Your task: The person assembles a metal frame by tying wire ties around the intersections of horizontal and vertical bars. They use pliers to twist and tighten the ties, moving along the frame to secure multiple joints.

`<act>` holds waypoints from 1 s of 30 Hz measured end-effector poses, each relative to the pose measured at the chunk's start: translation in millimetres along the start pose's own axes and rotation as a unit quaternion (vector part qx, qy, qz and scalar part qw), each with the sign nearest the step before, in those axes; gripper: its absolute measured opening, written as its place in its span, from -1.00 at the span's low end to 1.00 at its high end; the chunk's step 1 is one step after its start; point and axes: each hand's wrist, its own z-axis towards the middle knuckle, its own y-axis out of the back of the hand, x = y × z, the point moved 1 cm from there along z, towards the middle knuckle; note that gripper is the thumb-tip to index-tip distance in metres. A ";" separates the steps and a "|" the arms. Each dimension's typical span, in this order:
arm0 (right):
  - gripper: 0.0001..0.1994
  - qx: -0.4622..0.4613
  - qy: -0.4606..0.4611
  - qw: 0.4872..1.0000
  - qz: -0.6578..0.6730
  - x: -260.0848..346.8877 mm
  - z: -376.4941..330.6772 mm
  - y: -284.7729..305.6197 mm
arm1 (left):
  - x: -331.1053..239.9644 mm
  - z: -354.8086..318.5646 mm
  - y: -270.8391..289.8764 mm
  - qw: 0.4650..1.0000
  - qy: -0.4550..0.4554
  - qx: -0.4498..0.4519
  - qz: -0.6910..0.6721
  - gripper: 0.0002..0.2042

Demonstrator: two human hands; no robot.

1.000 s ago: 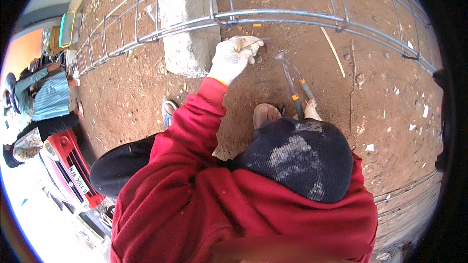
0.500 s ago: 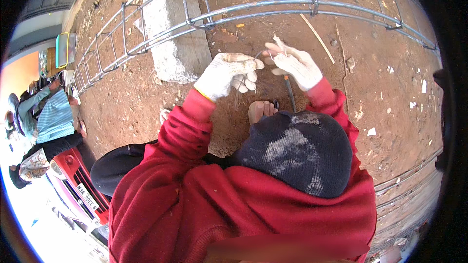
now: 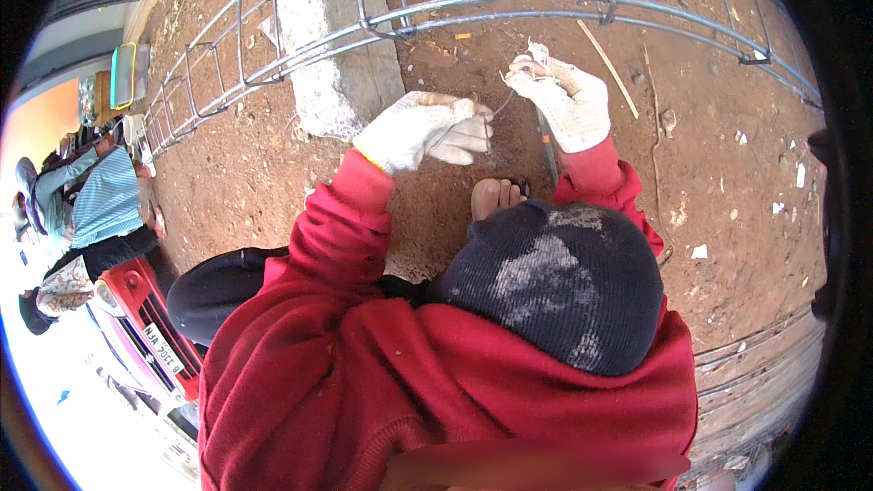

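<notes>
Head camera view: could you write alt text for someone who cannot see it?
Seen from above, a person in a red sweatshirt and dark knit cap crouches on red dirt, the gloved left hand and right hand pinching a thin wire between them. Beyond lies a long steel rebar cage resting on a concrete block.

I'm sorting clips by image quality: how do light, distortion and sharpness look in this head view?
Head view: hard sun on the red soil; fisheye bends the rebar cage toward the rim; the lower-left corner is overexposed; both gloved hands, left hand and right hand, are sharp; a smeared band blurs the bottom edge.
</notes>
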 end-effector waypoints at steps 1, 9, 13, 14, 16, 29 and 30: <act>-0.79 -0.009 -0.008 1.000 -0.017 0.8 -0.1 0.2 | -0.9 -3.9 4.1 1.000 0.007 0.001 0.020 -0.60; -0.74 0.028 0.098 0.983 -0.152 0.8 -0.2 1.3 | 0.6 -13.0 10.2 0.997 -0.001 -0.017 0.073 -0.67; -0.64 0.045 0.155 0.933 -0.321 6.3 0.4 7.0 | -1.7 -16.2 5.2 0.989 -0.024 -0.098 0.104 -0.70; -0.62 0.048 0.136 0.950 -0.277 7.7 -0.5 8.7 | -3.4 -17.8 4.5 0.987 -0.025 -0.109 0.113 -0.70; -0.57 0.019 0.072 0.982 -0.171 8.7 -3.1 8.7 | -6.0 -20.7 2.2 0.983 -0.026 -0.121 0.134 -0.70; -0.78 -0.004 -0.060 0.996 -0.073 23.3 -13.1 -9.5 | -9.8 -12.6 -10.4 0.997 0.027 0.076 -0.002 -0.59; -0.79 -0.010 -0.015 0.996 -0.092 26.2 -14.9 -10.4 | -8.5 -11.0 -11.2 0.990 0.052 0.116 -0.058 -0.57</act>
